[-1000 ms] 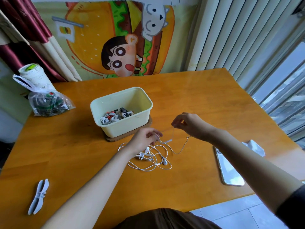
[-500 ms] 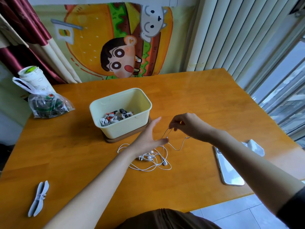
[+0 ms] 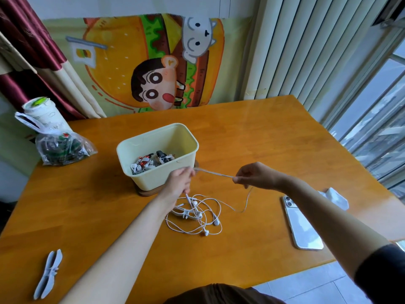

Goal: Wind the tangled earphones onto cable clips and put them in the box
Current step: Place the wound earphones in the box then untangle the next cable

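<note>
White thin earphone cable (image 3: 215, 174) stretches taut, fingers of the left hand (image 3: 179, 183) and right hand (image 3: 255, 175) clamped on it. The rest lies tangled on the orange wooden bench (image 3: 252, 139), just beside the cream plastic box (image 3: 153, 179).

Glossy varnished wood bench (image 3: 252, 137); smooth matt cream plastic box (image 3: 166, 174); thin white plastic-coated earphones (image 3: 203, 216); crinkled clear plastic bag (image 3: 61, 148).

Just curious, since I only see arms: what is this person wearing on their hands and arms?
Both the left hand and right hand are bare: no gloves, rings or watch show. The left arm is uncovered as far as seen; the right arm meets a dark sleeve at the lower right corner.
</note>
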Demonstrator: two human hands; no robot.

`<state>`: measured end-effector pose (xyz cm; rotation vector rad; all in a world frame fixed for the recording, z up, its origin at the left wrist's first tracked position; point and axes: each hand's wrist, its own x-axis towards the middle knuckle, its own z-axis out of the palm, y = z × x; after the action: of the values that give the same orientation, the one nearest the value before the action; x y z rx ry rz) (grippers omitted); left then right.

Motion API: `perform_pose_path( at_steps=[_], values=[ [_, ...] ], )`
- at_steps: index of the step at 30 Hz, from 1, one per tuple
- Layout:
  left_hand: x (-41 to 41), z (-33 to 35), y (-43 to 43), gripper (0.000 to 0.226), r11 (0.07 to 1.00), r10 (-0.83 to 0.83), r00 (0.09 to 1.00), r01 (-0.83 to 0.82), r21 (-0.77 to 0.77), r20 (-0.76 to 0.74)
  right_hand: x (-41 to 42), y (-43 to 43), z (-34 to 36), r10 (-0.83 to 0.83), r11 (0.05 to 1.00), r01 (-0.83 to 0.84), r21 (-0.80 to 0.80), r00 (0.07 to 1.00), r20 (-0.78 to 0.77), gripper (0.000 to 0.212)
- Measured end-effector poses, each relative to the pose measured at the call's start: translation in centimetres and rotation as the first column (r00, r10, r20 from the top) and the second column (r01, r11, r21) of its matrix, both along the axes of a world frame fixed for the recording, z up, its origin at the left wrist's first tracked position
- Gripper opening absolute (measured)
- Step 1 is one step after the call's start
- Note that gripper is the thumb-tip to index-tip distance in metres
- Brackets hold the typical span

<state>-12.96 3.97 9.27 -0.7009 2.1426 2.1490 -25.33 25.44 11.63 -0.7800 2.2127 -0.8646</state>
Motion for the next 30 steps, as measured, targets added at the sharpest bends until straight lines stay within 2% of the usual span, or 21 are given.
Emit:
perform_pose_path(
  at_steps=[4, 6, 7, 9, 11, 13, 15, 17, 19, 21, 25, 27, 30],
  values=[
    [0.5, -0.1, -3.9, 0.030, 0.937, 0.342, 0.940, -0.341, 0.070, -0.004, -1.6, 3.4, -1.1, -0.130, 0.991, 0.127, 0.038, 0.985, 0.116, 0.019],
    [0.9, -0.7, -5.2, 0.031, 0.898, 0.434, 0.901, -0.434, 0.069, 0.016, -2.2, 4.9, -1.6, -0.216, 0.976, 0.214, 0.041, 0.973, 0.082, 0.023],
    [1.0, -1.0, -5.4, 0.030, 0.901, 0.430, 0.902, -0.431, 0.050, 0.033, -2.4, 5.4, -1.7, -0.266, 0.964, 0.265, 0.028, 0.963, 0.048, 0.025],
    [0.8, -1.5, -5.1, 0.024, 0.941, 0.337, 0.937, -0.331, -0.070, 0.089, -2.9, 5.4, -1.6, -0.342, 0.940, 0.341, -0.028, 0.935, -0.096, 0.028],
    [0.3, -1.4, -3.6, 0.032, 0.963, 0.191, 0.972, -0.158, -0.219, 0.140, -2.9, 4.1, -0.8, -0.333, 0.943, 0.323, -0.082, 0.908, -0.254, 0.028],
    [-0.4, -0.3, -1.4, 0.050, 0.951, 0.033, 0.995, -0.002, -0.308, 0.095, -2.1, 1.9, 0.5, -0.230, 0.973, 0.217, -0.077, 0.917, -0.325, 0.026],
    [-1.0, 1.4, 1.1, 0.055, 0.927, -0.170, 0.985, 0.154, -0.341, -0.018, -0.8, -0.5, 1.8, -0.103, 0.995, 0.092, -0.049, 0.933, -0.344, 0.023],
    [-1.5, 2.7, 3.1, 0.038, 0.874, -0.347, 0.932, 0.280, -0.397, -0.108, 0.6, -2.5, 3.0, 0.003, 0.997, -0.028, -0.066, 0.937, -0.349, 0.022],
    [-1.7, 3.4, 3.9, 0.018, 0.834, -0.408, 0.905, 0.318, -0.451, -0.117, 1.4, -3.5, 3.7, 0.066, 0.989, -0.109, -0.100, 0.930, -0.361, 0.021],
    [-1.6, 3.4, 3.6, 0.026, 0.849, -0.354, 0.930, 0.277, -0.449, -0.097, 1.3, -3.3, 3.8, 0.062, 0.987, -0.106, -0.124, 0.946, -0.319, 0.018],
    [-0.8, 1.8, -0.4, 0.032, 0.964, 0.010, 1.000, -0.016, -0.267, -0.022, -0.5, -0.2, 1.3, -0.016, 0.997, 0.008, -0.080, 0.994, -0.108, 0.021],
    [-0.3, 0.6, -2.4, 0.031, 0.969, 0.152, 0.988, -0.146, -0.200, 0.018, -1.3, 1.7, -0.5, -0.085, 0.996, 0.083, -0.042, 0.995, -0.046, 0.023],
    [-0.1, -0.7, -4.5, 0.034, 0.924, 0.357, 0.932, -0.342, -0.173, 0.061, -2.0, 4.2, -2.3, -0.163, 0.985, 0.166, 0.053, 0.985, -0.059, 0.025]
  ],
)
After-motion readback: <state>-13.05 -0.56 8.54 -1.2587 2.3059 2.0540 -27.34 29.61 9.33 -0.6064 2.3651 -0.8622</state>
